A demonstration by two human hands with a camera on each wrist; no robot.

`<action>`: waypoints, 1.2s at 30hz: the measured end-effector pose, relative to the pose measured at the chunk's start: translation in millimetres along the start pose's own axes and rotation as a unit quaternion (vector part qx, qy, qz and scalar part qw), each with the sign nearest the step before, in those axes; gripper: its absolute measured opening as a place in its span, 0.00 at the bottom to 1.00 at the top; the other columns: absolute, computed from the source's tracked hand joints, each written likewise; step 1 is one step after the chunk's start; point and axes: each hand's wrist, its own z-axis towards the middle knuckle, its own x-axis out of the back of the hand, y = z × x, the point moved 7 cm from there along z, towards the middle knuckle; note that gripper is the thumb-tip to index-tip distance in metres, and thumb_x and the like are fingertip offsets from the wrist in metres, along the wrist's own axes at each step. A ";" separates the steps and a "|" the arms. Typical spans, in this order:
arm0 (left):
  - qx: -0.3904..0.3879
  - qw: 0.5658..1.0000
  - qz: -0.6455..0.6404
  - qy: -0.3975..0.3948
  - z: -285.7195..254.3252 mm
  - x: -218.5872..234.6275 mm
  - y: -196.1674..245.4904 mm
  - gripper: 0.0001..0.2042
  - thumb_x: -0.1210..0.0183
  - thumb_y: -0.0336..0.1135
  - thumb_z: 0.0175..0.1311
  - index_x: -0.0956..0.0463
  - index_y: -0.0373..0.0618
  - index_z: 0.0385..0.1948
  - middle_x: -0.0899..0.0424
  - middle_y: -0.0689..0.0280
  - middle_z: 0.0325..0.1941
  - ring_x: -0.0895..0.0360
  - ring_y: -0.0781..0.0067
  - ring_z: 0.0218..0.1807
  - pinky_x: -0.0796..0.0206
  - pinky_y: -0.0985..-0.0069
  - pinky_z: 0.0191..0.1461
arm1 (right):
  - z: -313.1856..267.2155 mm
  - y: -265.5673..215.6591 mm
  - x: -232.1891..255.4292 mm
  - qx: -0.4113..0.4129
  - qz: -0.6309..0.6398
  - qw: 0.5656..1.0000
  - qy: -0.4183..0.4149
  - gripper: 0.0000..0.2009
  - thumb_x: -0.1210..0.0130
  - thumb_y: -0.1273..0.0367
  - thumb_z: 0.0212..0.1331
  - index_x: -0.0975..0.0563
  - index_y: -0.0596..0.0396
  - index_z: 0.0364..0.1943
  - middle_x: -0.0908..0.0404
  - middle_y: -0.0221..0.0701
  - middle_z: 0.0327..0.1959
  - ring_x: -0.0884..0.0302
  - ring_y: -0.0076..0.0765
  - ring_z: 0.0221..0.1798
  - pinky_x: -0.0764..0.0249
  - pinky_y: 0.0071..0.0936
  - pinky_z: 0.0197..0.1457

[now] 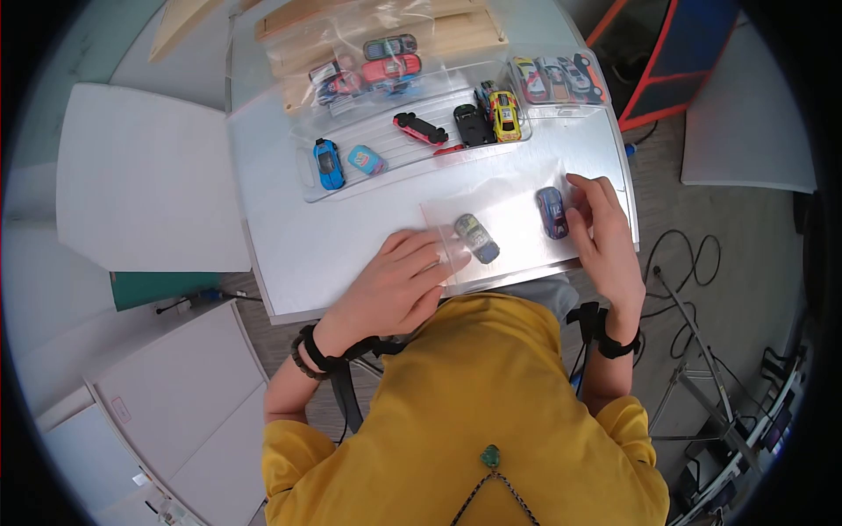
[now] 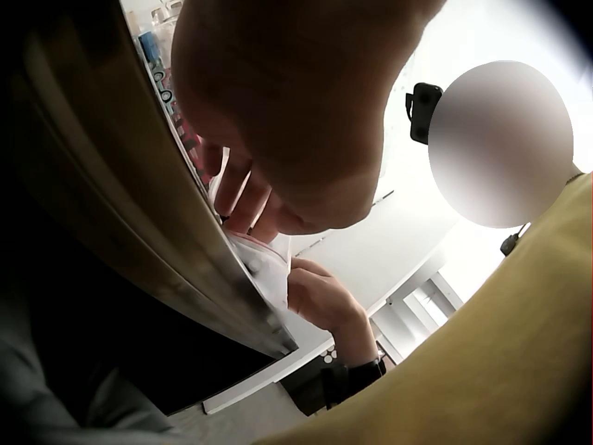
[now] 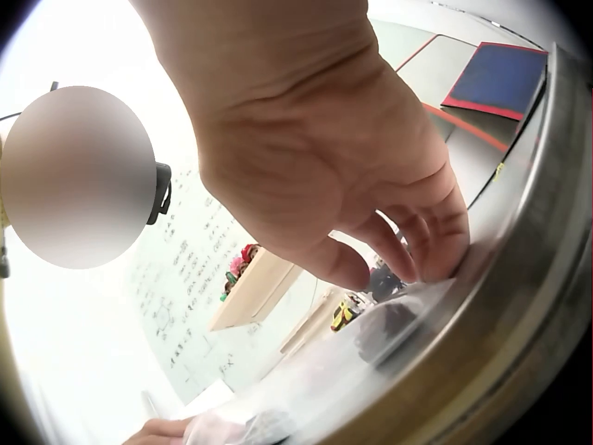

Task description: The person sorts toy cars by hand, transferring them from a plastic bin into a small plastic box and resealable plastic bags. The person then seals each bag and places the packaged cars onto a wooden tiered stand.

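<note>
Both toy cars lie in a flat, clear plastic bag point(image 1: 517, 206): the grey-green car point(image 1: 477, 238) just beside the left hand's point(image 1: 399, 280) loosely extended fingers, the dark-blue car point(image 1: 553, 213) beside the right hand's point(image 1: 605, 241) parted thumb and bent fingers

Looks like smooth, shiny metal on table point(image 1: 294, 254); thin, glossy, clear plastic on bag point(image 1: 513, 212); hard clear plastic on tray point(image 1: 373, 131); matt cloth on shirt point(image 1: 491, 377).

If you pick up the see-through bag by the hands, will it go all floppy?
Probably, because the clear bag looks thin and wrinkly. It might also sag where the greenish car and blue car seem to lie inside.
</note>
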 end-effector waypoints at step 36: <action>-0.042 0.991 0.024 -0.121 56.9 -24.5 17.9 0.49 0.29 0.68 0.57 0.31 0.52 0.79 0.32 0.58 0.81 0.34 0.43 0.76 0.40 0.48 0.73 | -13.5 -51.9 39.9 0.130 -0.047 0.990 0.025 0.15 0.39 0.80 0.62 0.16 0.63 0.54 0.23 0.38 0.37 0.21 0.46 0.35 0.26 0.41 0.38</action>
